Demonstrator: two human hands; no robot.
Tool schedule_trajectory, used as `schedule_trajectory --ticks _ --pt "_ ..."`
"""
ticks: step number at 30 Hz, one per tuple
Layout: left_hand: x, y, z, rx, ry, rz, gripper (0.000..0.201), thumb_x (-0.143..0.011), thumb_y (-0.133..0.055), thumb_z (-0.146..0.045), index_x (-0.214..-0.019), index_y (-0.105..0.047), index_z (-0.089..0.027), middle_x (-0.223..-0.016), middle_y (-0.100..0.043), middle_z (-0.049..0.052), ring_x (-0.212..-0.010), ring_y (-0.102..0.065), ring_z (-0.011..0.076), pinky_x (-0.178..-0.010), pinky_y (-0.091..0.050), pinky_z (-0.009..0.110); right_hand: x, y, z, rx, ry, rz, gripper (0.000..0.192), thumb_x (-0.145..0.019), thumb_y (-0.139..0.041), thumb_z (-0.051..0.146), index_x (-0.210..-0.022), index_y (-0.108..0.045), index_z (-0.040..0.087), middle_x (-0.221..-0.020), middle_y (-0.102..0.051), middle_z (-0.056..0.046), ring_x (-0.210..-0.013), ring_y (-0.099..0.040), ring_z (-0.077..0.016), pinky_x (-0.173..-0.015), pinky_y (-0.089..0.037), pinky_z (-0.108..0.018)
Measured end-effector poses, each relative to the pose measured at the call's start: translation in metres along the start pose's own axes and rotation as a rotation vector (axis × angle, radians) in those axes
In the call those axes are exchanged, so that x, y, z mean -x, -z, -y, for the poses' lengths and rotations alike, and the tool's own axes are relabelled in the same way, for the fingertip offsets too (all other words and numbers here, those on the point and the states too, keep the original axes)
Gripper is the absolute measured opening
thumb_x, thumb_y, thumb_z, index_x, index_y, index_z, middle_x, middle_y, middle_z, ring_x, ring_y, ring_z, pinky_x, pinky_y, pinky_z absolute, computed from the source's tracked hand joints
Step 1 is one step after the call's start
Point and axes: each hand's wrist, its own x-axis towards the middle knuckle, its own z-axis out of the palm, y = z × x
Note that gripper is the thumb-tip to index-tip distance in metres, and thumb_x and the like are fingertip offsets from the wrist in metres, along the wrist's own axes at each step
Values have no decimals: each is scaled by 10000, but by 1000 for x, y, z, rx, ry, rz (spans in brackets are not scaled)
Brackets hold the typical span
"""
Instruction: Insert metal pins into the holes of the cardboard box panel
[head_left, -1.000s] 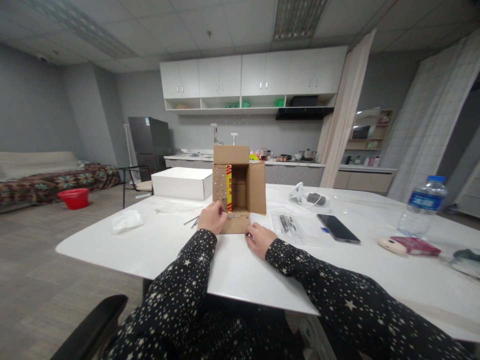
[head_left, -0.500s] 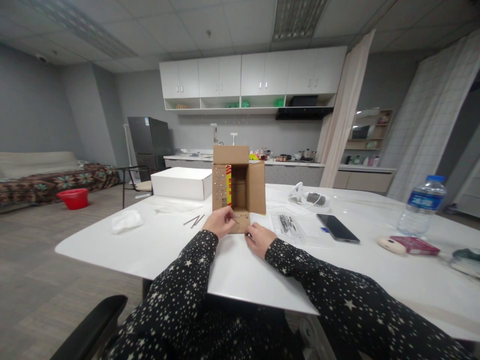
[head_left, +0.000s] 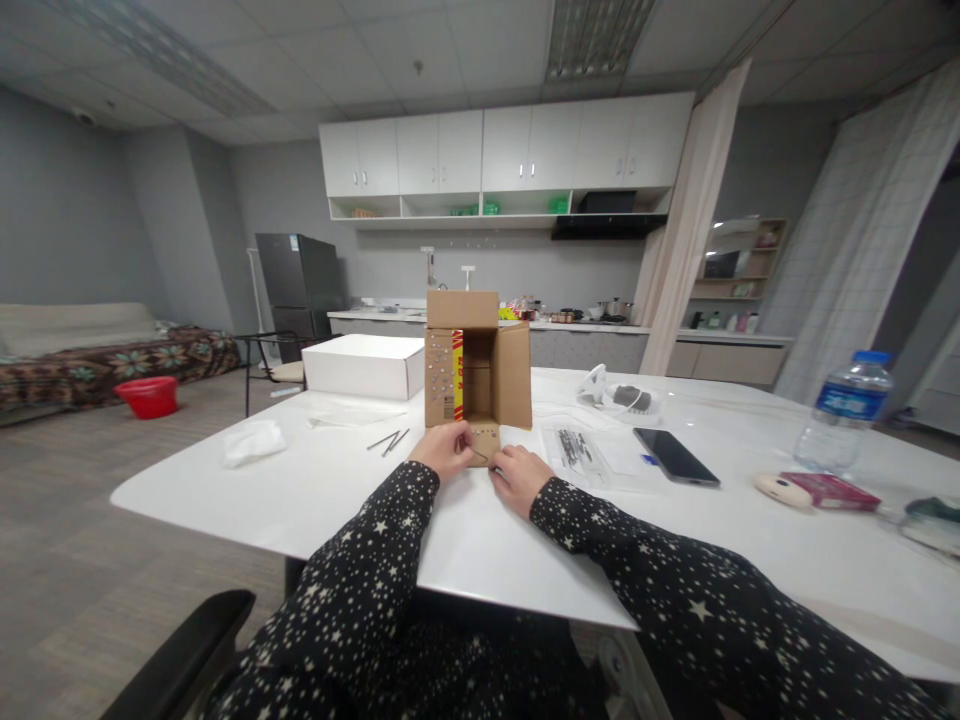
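A brown cardboard box [head_left: 514, 375] stands on the table before me, its opening facing me and its flaps folded out. Small shiny dots cover the left flap [head_left: 439, 375], which also bears a strip of yellow and red tape. More dots sit on the front flap [head_left: 486, 440]. My left hand [head_left: 445, 452] is closed, pinching a thin dark rod [head_left: 481, 456] over that front flap; its exact kind is too small to tell. The curled fingers of my right hand [head_left: 520, 477] grip the right edge of the front flap.
Left of the box lie several thin metal rods [head_left: 388, 440], a white box [head_left: 364, 366] and a crumpled tissue [head_left: 253, 443]. To the right are a clear bag of dark slim pieces [head_left: 576, 452], a phone [head_left: 676, 457], a water bottle [head_left: 843, 410] and a dark red box [head_left: 844, 491].
My left hand has shifted slightly, and the thin rod now points lower and further right over the front flap. The right hand has stayed in place.
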Motion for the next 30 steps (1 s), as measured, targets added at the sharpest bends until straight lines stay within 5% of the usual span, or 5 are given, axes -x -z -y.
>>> schedule_trajectory --ticks 30 --pt "1 -4 -10 -138 -102 201 129 -666 -560 -163 -701 -677 -203 -735 -650 23 -676 -583 159 -645 -425 256 -2 3 2 -7 18 30 256 -897 -439 238 -1057 -637 204 -1045 -601 -83 -981 -516 -212 -817 -383 -314"
